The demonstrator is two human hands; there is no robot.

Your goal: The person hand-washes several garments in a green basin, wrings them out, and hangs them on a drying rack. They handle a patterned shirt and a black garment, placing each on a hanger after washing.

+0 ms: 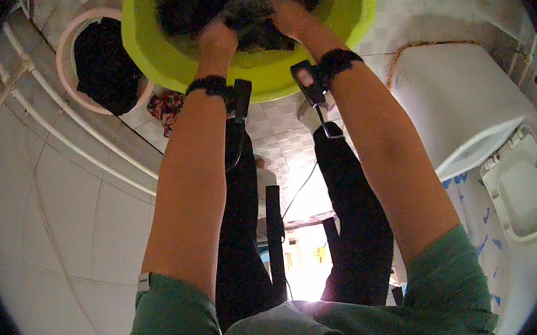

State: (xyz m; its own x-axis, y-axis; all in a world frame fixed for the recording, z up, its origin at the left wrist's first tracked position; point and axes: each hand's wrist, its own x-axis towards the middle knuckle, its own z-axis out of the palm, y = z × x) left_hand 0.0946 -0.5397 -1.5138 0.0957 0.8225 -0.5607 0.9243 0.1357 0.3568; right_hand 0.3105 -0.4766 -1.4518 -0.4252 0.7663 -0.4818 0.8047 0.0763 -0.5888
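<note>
A large yellow-green plastic basin (261, 84) stands before me with water and dark cloth (264, 36) in it. My left hand (218, 38) is inside the basin, curled like a fist at the left edge of the cloth. Opposite it, my right hand (288, 16) reaches into the water against the same cloth. Its fingers are blurred and partly hidden, so their grip does not show. More dark cloth (194, 4) lies in the basin beyond my left hand. Each wrist wears a black band with a small device.
Left of the basin is a pink-rimmed tub (65, 37) holding black cloth (104, 67). A patterned red cloth (166, 110) lies on the tiled floor (283, 118) beside it. White pipes (59, 107) run along the left wall. A white toilet (463, 98) with a raised seat (522, 193) stands right.
</note>
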